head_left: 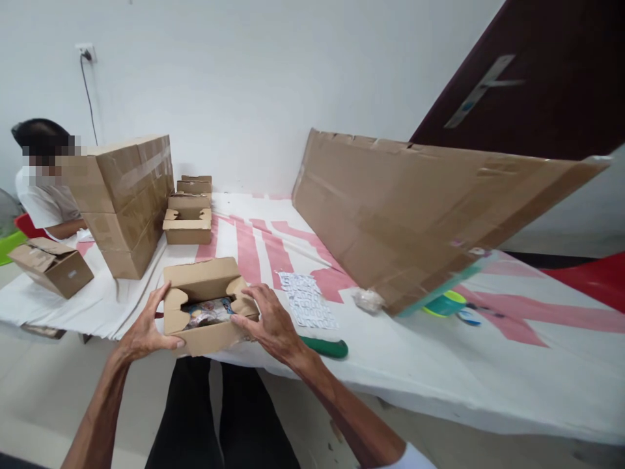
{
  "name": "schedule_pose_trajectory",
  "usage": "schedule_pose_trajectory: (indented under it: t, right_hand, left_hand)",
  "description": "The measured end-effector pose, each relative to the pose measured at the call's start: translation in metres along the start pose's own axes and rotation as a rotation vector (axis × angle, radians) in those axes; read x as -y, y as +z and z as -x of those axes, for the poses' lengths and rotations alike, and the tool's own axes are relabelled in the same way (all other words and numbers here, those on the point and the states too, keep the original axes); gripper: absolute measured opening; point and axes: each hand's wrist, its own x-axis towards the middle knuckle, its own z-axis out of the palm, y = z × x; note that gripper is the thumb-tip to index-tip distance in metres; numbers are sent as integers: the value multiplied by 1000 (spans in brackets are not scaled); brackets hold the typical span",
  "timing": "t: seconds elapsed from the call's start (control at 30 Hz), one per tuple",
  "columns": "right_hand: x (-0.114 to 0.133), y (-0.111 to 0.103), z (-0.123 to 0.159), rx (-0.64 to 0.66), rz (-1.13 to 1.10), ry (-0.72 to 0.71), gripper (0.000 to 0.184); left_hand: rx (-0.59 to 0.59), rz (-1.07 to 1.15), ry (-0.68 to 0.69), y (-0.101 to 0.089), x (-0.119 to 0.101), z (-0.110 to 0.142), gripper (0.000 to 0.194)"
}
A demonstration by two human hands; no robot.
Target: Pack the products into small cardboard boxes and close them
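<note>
A small open cardboard box (208, 340) is at the front edge of the table, its lid raised at the back. Plastic-wrapped contents (211, 311) with some blue print lie inside; what they are I cannot make out. My left hand (149, 329) grips the box's left end, thumb on the front wall and fingers along the side. On the right end, my right hand (271, 324) holds the box, its fingers over the side flap. Just right of that hand lies a green-handled tool (326, 347), partly hidden by my forearm. A sheet of printed labels (307, 299) rests behind it.
Open boxes (188, 231) stand in a row at the back left, beside stacked taped cartons (131, 202). Another box (53, 266) sits near a seated person (43, 189). A large cardboard panel (415, 215) leans across the right, near crumpled plastic (368, 300) and a green tape roll (445, 303).
</note>
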Motion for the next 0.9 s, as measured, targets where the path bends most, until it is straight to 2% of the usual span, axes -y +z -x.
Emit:
schedule_pose_trajectory:
  t: [0.17,0.3,0.4,0.57,0.63,0.7,0.77,0.83,0.9]
  right_hand:
    - [4,-5,-3,41,87,5,42]
    - [6,-10,-1,92,201,-3,39]
    - [4,-8,1,74,252,-10,38]
    - [-6,8,-1,-29,233,3,67]
    - [-7,14,-2,-38,229,-11,72]
    - [-3,15,-3,-33,245,-26,69]
    - [5,12,-5,-21,269,-3,58]
    - [12,4,-6,-16,255,67,40]
    - [13,-5,-8,-30,141,158,28]
  left_hand:
    - [-21,-50,32,6,-9,12,127]
    - [-18,-73,38,9,-15,18,129]
    - [-18,-84,40,10,-17,21,127]
    - [-33,-146,56,12,-15,25,129]
    - [-37,-163,63,13,-14,26,128]
    - [-39,-166,69,14,-13,27,128]
    - [-41,-157,70,14,-12,27,127]
    - [-46,-140,64,14,-10,26,127]
    - [-48,-117,57,13,-10,24,127]
